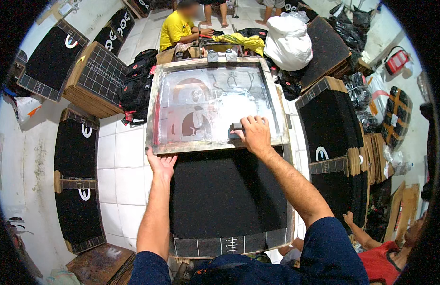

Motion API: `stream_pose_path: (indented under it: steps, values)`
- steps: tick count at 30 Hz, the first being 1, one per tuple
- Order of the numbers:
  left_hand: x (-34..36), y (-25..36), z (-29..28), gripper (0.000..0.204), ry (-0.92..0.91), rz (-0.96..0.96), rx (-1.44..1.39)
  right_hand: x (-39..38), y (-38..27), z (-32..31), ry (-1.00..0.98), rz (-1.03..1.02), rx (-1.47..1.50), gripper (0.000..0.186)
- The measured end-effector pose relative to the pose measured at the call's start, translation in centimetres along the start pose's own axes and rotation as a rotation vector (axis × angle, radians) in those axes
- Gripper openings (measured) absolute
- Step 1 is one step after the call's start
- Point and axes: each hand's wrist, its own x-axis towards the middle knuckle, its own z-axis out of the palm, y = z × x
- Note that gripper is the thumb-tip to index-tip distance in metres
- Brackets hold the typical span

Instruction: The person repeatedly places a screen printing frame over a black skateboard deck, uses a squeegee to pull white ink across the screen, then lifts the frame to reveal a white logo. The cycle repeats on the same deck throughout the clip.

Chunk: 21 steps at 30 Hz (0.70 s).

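screen frame (215,102) sits centre, over far end of black panel (227,194); near edge looks lifted, far edge at the hinge clamps (219,56). frame approx square, sides run away from the person, near edge runs l-r. black panel long axis points away from person, its far part hidden under the frame. left hand (161,164) at frame's near-left corner, palm up, fingers loosely spread against the underside edge; fingertips hidden. right hand (254,134) closed over squeegee (235,130) at the near-right of the mesh; most of the tool hidden by the hand, blade can't be made out. frame: pale metal border, whitish mesh w/ reddish-brown stencil shapes, smeared w/ white ink. panel: matte black, pale grid strip at near end.
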Motion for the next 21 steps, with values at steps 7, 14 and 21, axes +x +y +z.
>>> stream_pose_path:
  steps: [7, 14, 21]
  values:
    - [3.2, -6.9, -3.2, 0.081, -0.219, 1.542, 1.658, 4.4, 3.6, 3.5, -0.359, 0.003, 0.186, 0.038]
    - [3.4, -7.2, -3.2, 0.093, -0.160, 1.532, 1.834, 13.9, 6.1, 8.1, -0.109, 0.057, 0.054, 0.046]
    - [3.3, -7.5, -3.3, 0.093, -0.124, 1.507, 1.860, 7.1, 3.3, 5.5, -0.142, 0.013, 0.017, 0.057]
